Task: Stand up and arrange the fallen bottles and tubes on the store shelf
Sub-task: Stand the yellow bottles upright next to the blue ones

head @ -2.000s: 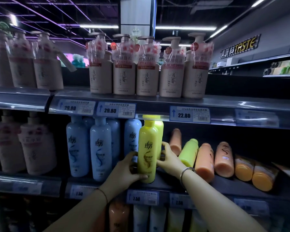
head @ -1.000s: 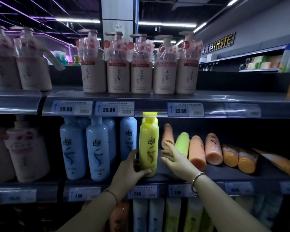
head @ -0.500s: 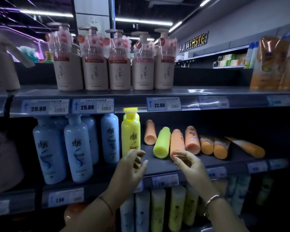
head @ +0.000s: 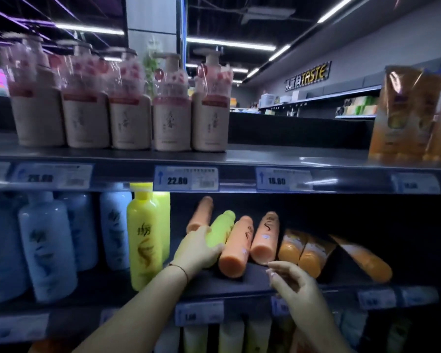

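Note:
On the middle shelf (head: 252,284) a yellow bottle (head: 144,238) stands upright beside several blue bottles (head: 49,248). To its right lie fallen bottles: a lime-green one (head: 220,230), three orange ones (head: 236,247) (head: 265,238) (head: 200,212), two short orange tubes (head: 303,253) and a long orange tube (head: 362,257). My left hand (head: 196,250) is wrapped over the base of the fallen lime-green bottle. My right hand (head: 290,284) hovers at the shelf's front edge below the orange bottles, fingers apart, holding nothing.
The top shelf carries a row of beige pump bottles (head: 127,108) and orange packs (head: 415,115) at the right. Price tags (head: 186,179) line the shelf edges. More tubes (head: 229,337) stand on the shelf below. The middle shelf's right end is dark.
My left hand left the upright yellow bottle and moved right onto the fallen lime-green bottle. My right hand dropped back toward the shelf edge. The view shifted right.

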Demonstrator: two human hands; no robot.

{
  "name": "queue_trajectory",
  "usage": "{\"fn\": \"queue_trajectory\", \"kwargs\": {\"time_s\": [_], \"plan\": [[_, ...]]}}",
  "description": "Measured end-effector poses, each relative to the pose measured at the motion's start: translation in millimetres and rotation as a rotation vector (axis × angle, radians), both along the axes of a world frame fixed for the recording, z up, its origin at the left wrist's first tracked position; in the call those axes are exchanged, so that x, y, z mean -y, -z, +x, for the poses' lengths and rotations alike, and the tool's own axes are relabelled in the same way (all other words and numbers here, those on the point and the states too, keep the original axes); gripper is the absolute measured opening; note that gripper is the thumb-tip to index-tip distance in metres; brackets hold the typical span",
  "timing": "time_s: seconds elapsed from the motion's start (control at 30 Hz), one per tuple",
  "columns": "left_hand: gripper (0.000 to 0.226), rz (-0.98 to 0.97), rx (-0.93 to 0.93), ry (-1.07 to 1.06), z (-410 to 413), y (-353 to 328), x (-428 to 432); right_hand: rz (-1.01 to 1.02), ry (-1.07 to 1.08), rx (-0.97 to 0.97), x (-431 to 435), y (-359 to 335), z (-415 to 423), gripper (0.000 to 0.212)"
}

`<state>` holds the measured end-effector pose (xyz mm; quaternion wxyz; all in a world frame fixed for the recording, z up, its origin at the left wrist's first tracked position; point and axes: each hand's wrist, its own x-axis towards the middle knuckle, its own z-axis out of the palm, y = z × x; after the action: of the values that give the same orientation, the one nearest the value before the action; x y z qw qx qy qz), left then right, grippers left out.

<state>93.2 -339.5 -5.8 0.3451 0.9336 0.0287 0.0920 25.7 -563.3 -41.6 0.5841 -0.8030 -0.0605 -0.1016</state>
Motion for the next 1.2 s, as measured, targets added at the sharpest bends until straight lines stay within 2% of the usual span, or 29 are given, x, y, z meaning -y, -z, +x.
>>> {"fn": "queue_trajectory", "kwargs": {"time_s": [0.13,0.33,0.43,0.53,0.6,0.7,0.77,0.83,1.0,1.1,1.2], "plan": [[0.063,-0.060,-0.006,-0.071,4,4,7,-0.030,-0.083,0.027,19,-3,12,0.013],[0.102,-0.095,-0.176,-0.110,7,-3,16,-0.031,-0.169,-0.006,34,0,25,0.017],[0.089,-0.097,-0.309,-0.095,8,-14,17,-0.010,-0.194,-0.004,38,0,26,0.020],[0.078,-0.021,-0.413,-0.079,11,-27,21,0.024,-0.194,0.000,40,-2,23,0.021],[0.082,-0.001,-0.437,-0.073,15,-33,27,0.040,-0.187,-0.002,38,-1,21,0.023],[0.101,0.029,-0.397,-0.048,19,-35,31,0.064,-0.170,-0.023,35,-2,15,0.022],[0.105,-0.018,-0.395,-0.059,17,-34,29,0.077,-0.159,-0.027,34,-3,11,0.019],[0.096,-0.081,-0.342,-0.062,15,-30,24,0.067,-0.141,-0.024,32,-4,10,0.018],[0.052,-0.138,-0.183,-0.057,5,-8,11,0.006,-0.118,-0.021,23,-3,8,0.014],[0.035,-0.258,-0.075,-0.017,-10,2,5,-0.030,-0.121,-0.016,14,-8,6,0.013],[0.024,-0.299,0.019,0.020,-25,9,-2,-0.055,-0.127,0.010,4,-19,6,0.014]]}}
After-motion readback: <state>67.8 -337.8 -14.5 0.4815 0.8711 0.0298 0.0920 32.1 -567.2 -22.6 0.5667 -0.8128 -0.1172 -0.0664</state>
